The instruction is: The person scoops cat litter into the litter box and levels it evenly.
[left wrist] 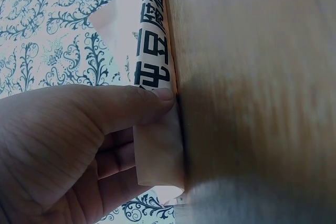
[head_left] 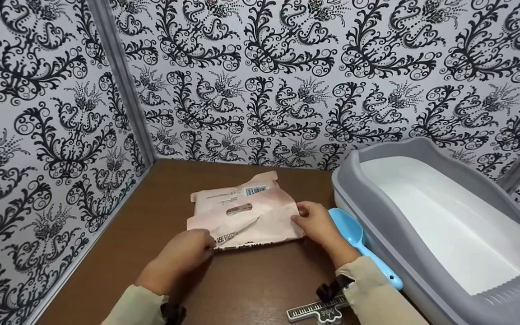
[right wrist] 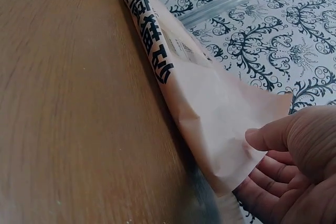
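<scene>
From where I stand, the bag [head_left: 278,214] lies on the table [head_left: 242,289] between the two hands, its near edge, folded and printed with dark lettering, turned toward the person. The left hand [head_left: 181,253] pinches the near left corner, thumb laid over the fold and fingers behind it, while the right hand [head_left: 318,222] grips the right edge, thumb on top and fingers beneath. Just beyond the right hand is a blue scoop [head_left: 348,228] alongside a grey-rimmed tub [head_left: 379,194], and a clip [head_left: 307,311] rests near the right sleeve [head_left: 373,286].
</scene>
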Motion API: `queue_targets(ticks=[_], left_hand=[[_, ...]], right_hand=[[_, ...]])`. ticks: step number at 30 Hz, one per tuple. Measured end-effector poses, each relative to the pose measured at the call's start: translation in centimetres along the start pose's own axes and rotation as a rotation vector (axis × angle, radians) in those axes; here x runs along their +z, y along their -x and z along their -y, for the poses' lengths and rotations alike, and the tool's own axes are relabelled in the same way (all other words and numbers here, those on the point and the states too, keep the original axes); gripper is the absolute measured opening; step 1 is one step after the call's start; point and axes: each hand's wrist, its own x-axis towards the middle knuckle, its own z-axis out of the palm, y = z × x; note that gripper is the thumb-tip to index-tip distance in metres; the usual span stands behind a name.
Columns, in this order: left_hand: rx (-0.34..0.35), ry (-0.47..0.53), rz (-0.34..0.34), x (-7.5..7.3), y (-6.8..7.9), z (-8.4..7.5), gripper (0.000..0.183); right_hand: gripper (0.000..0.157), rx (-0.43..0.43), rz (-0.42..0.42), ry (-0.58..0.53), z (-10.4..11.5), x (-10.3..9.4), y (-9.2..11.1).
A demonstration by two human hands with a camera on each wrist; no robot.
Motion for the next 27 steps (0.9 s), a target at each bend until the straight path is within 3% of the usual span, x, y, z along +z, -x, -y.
queue_targets(ticks=[8, 14, 20, 27], left_hand=[[0.030, -0.008, -0.014, 0.06, 0.01, 0.04, 0.024], [0.052, -0.008, -0.027, -0.01, 0.08, 0.06, 0.023], [-0.010, 0.038, 0.024, -0.34, -0.07, 0.14, 0.020], [-0.105, 0.064, 0.020, -0.83, -0.10, 0.52, 0.039]], right_hand=[[0.004, 0.025, -0.002, -0.027, -0.31, 0.19, 0.05], [0.005, 0.024, -0.016, -0.034, -0.65, 0.29, -0.04], [0.004, 0.048, -0.023, -0.082, -0.71, 0.28, -0.05], [0.007, 0.080, -0.031, -0.153, -0.60, 0.11, 0.00]])
